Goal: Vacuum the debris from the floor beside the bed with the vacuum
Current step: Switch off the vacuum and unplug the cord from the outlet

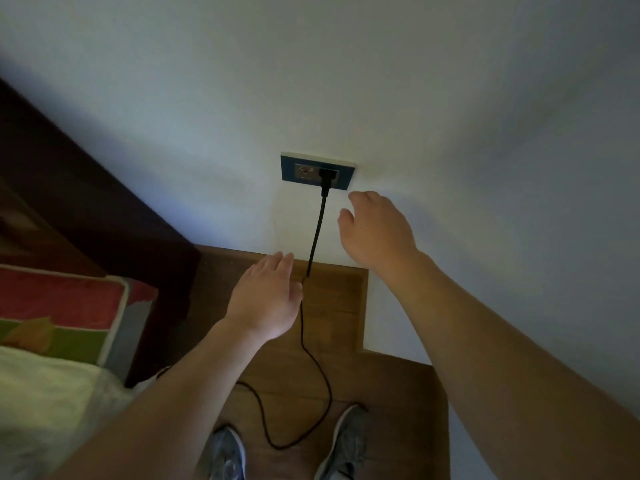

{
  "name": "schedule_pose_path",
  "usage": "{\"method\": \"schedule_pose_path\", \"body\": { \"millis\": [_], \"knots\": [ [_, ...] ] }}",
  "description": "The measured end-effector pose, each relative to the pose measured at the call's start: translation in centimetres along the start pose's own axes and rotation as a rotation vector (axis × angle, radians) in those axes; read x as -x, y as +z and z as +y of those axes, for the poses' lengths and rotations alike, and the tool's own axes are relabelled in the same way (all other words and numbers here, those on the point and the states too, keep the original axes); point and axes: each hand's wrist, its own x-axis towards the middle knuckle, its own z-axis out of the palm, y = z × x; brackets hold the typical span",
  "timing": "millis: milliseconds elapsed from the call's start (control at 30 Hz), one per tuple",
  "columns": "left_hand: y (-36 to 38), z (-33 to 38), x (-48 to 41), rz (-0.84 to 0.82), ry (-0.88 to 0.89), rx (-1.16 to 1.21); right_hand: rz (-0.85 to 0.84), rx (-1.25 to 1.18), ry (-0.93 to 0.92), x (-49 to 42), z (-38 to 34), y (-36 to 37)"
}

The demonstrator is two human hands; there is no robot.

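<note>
Vacuum itself not in frame; only its thin black power cord (313,233) shows. Black plug (327,178) is seated in the right side of the dark-blue rectangular wall outlet (317,171). Cord drops straight down the white wall (311,81), then loops over the brown wood-plank floor (343,306) btwn two grey sneakers (227,455).

Left hand (266,299) open, fingers extended fwd, palm down, holding nothing; thumb edge right at the cord, contact can't be confirmed. Right hand (375,230) also open and empty, fingers loosely curled, just right of the plug, slightly below it, not touching. Both forearms stretched fwd toward the wall.

Dark wooden bed frame (104,209) w/ red-green patterned pillow (62,313) at left.
</note>
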Motion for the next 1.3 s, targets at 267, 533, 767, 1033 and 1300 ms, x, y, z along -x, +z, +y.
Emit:
{"method": "schedule_pose_path", "body": {
  "millis": [267,533,767,1033,1300],
  "knots": [
    [4.5,0.4,-3.7,0.069,-0.011,0.161,0.071,-0.214,0.012,-2.8,0.1,3.0],
    [6.0,0.5,-4.4,0.176,-0.032,0.348,0.117,-0.571,0.106,-5.0,-0.7,5.0],
    [6.7,0.3,-4.1,0.152,-0.016,0.495,0.119,-0.918,0.200,-5.7,-1.8,5.2],
    [7.2,0.1,-2.4,0.204,0.009,0.588,0.127,-1.025,0.260,-5.3,-2.5,5.0],
    [6.2,-0.1,-0.4,0.204,0.032,0.634,0.133,-1.048,0.336,-4.1,-3.6,4.6]
  ]
}}
